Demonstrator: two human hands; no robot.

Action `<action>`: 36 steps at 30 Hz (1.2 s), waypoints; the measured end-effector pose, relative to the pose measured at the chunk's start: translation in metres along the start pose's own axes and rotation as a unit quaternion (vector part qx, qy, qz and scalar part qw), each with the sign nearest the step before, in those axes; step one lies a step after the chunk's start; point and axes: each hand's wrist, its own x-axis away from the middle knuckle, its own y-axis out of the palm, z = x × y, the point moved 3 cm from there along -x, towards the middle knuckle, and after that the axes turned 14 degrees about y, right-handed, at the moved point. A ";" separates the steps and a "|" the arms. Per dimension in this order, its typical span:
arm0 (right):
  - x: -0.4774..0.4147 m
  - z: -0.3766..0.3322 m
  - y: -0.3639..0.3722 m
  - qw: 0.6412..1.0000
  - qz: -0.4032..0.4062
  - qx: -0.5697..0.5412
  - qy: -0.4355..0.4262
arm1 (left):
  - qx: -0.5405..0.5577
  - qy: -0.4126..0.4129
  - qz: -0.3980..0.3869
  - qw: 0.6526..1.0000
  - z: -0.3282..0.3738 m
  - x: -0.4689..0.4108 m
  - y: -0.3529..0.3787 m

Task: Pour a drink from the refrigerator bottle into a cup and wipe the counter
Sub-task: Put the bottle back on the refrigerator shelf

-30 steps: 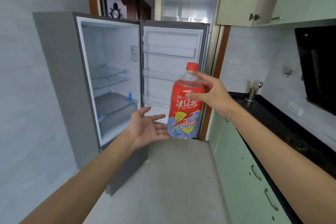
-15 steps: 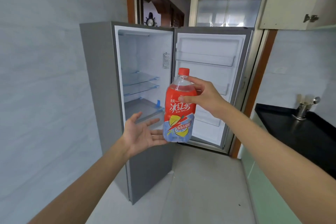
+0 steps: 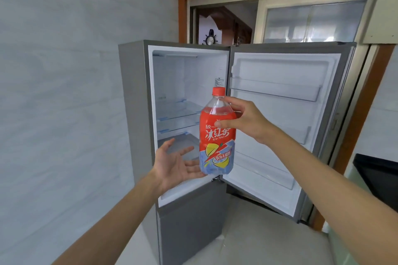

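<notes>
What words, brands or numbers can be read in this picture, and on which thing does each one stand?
"Ice Tea": on the red label of the bottle, under large white Chinese characters.
Yellow Chinese characters on a red band, lower on the same label: too blurred to read surely.
Sticker on the inner wall of the refrigerator: print too small to read.

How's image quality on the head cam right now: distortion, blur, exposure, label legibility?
Head view: strong wide-angle bowing, door frame and fridge edges lean and curve; soft even daylight, no hard shadows; fridge interior near white but shelves still readable; bottle label sharp, "Ice Tea" legible; right hand gripping it and open left hand crisp, forearms soft toward the lower corners.
</notes>
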 end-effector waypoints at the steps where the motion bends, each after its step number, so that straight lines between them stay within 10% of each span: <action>1: -0.010 0.004 -0.004 1.000 -0.006 -0.001 -0.003 | 0.000 0.004 0.007 1.000 0.000 -0.009 0.001; 36: -0.337 0.078 -0.046 0.995 -0.092 0.017 -0.042 | 0.023 0.063 0.080 0.995 0.066 -0.315 -0.063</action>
